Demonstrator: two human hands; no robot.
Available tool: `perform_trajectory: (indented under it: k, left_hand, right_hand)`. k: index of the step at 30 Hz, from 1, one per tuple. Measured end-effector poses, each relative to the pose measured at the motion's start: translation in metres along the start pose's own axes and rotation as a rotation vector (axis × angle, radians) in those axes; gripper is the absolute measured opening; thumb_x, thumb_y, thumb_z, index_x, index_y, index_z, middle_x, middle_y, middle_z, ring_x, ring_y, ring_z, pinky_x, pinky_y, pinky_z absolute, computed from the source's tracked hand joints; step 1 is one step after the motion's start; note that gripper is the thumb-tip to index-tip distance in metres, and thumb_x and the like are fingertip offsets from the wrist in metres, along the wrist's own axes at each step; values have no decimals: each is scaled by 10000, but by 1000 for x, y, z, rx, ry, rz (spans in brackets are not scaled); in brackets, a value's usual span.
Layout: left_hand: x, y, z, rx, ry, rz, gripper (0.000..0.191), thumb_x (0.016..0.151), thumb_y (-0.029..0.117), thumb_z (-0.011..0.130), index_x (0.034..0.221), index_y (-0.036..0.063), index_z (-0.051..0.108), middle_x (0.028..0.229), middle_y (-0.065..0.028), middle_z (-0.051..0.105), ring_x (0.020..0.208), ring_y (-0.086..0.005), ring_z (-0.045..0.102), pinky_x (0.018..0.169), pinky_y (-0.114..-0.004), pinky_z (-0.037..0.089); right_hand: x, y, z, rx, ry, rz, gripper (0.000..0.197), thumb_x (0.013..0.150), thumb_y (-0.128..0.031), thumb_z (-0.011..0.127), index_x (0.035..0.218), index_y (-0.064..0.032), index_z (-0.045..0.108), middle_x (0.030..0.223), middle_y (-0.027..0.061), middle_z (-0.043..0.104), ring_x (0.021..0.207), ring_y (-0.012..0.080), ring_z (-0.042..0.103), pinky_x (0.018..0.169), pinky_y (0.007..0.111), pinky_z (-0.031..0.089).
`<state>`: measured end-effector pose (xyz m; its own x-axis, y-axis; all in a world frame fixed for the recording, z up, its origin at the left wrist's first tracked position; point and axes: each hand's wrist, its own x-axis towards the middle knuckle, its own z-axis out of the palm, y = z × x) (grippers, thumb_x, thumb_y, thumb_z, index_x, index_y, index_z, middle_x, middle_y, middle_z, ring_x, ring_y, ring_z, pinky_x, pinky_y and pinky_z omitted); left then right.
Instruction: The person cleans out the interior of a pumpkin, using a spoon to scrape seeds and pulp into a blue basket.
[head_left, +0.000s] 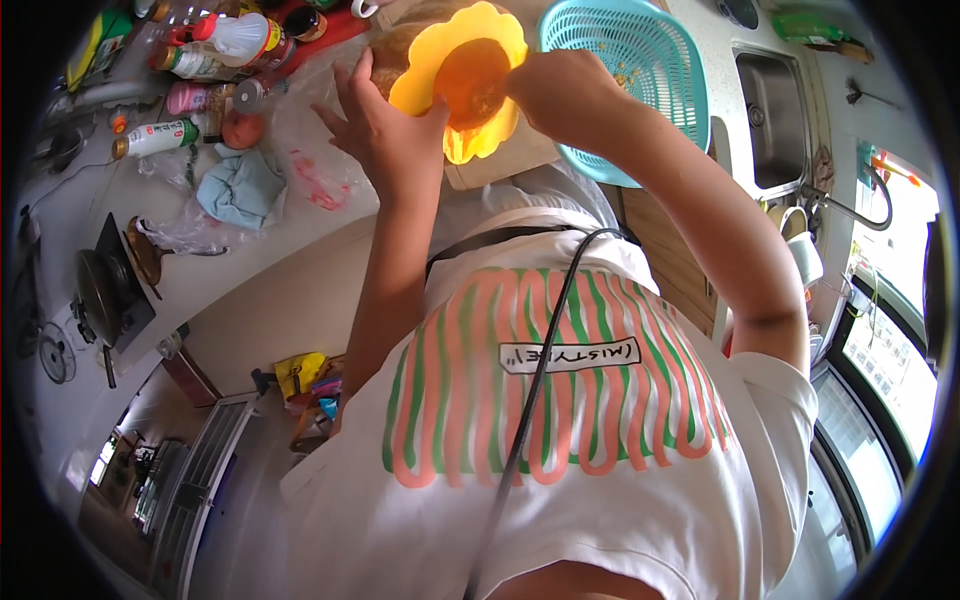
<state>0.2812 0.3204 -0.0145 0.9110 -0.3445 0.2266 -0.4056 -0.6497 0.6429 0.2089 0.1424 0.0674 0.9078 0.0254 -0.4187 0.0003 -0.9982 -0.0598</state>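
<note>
A yellow bowl (491, 26) with a scalloped rim is tilted towards me above a brown board (502, 161). Orange-brown matter (472, 82) shows inside it. On its right side, my right hand (559, 90) is closed at the rim; whether a utensil is also in the fist is hidden. My left hand (390, 127) lies along the left rim, its thumb over the edge and its other fingers spread in the air. Partly hidden behind the bowl is a brown rounded object (391, 60). Right of it stands a turquoise plastic basket (694, 82) with yellowish crumbs inside.
Several bottles and jars, among them a white bottle (157, 139), crowd the left counter near a light blue cloth (240, 187) and a clear plastic bag (322, 150). A pan (97, 292) is at far left. Rightward are a steel sink (772, 120) and faucet (862, 217).
</note>
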Motion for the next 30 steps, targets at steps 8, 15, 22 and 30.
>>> perform_trajectory:
  k: [8,15,22,30]
  left_hand:
    - [-12,22,-10,-5,27,-312,961,720,152,849,1521,181,319,1586,-259,323,1441,-478,365,1144,-485,409]
    - [-23,11,-9,-172,104,-541,894,745,117,788,1515,169,337,1373,-181,612,1210,-401,631,1076,-473,478]
    - [-13,19,6,-151,213,-513,736,767,54,774,1432,180,484,1359,-126,645,1232,-374,628,1054,-444,499]
    - [9,52,5,-44,332,-17,700,757,19,823,1376,132,516,1316,-138,649,1186,-311,635,1006,-399,503]
  right_hand:
    - [18,14,22,97,248,45,207,893,-87,636,1068,-93,747,898,146,751,808,322,750,710,419,613]
    - [25,5,26,194,127,65,263,944,-136,585,1181,-152,698,955,117,745,874,312,734,730,410,593]
    - [15,20,29,309,135,24,276,947,-122,560,1197,-134,676,960,146,740,863,345,728,733,439,590]
    - [-12,31,47,534,187,96,282,939,-107,541,1195,-132,657,916,154,736,823,364,722,708,457,586]
